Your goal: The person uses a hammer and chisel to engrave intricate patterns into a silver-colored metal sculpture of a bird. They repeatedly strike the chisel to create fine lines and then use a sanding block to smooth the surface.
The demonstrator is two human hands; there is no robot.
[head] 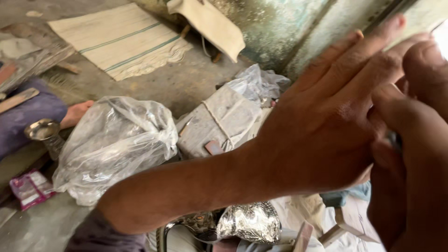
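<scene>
Bare skin fills the near right of the view: the left hand [326,126] is raised with its back to the camera, fingers extended and lying close together, reaching across to the right hand [415,140]. The right hand's fingers are curled, and a small dark object [394,139] shows between the two hands; its kind cannot be told, nor which hand grips it. Below the left forearm lies an embossed metal piece [249,221], silver and shiny, beside pale cloth [298,212]. Behind the forearm sits a crumpled clear plastic bag [114,142] on the floor. Just right of it rests a grey bundle [219,121] tied with string, touching a second plastic wrap [256,84]. At far left stands a metal cup [43,130], near a foot [77,113]. Farther back lies a striped mat [123,39].
</scene>
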